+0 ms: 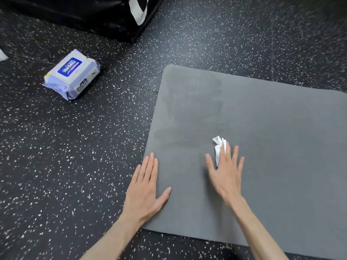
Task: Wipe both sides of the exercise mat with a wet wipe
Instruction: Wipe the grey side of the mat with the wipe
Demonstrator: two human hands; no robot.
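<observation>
Grey mat (pixel 272 147) on floor; left hand (pixel 145 192) flat, fingers straight, on mat's left edge; right hand (pixel 225 175) spread wide, pressing crumpled wipe (pixel 218 147) mid-mat; wipe pack (pixel 72 75) well left of mat.

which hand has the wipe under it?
The right hand: its spread fingers press the crumpled white wet wipe onto the grey mat. The left hand lies flat on the mat's left edge, with no wipe.
</observation>
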